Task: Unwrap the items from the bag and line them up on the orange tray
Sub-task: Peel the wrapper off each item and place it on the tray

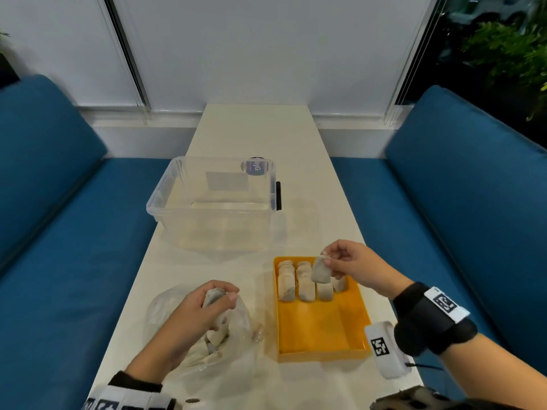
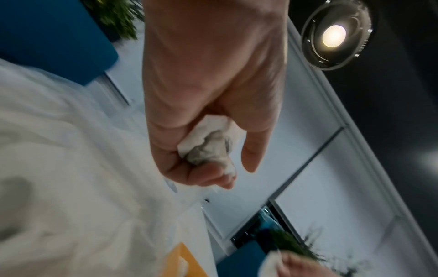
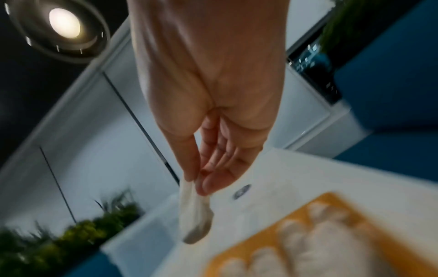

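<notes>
My right hand (image 1: 352,263) pinches a tea bag (image 1: 320,270) by its top, dangling it over the far end of the orange tray (image 1: 322,329), where other tea bags (image 1: 305,284) stand in rows. Left of the tray, my left hand (image 1: 195,309) grips another bag (image 2: 208,148) above the plastic bag (image 1: 231,347) on the tabletop (image 1: 254,128).

dim | ceiling lamp (image 2: 333,36) glare | wrist views blurred (edges warped)

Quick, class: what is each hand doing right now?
Left hand: grips a tea bag over the plastic bag.
Right hand: pinches a tea bag above the orange tray.
</notes>
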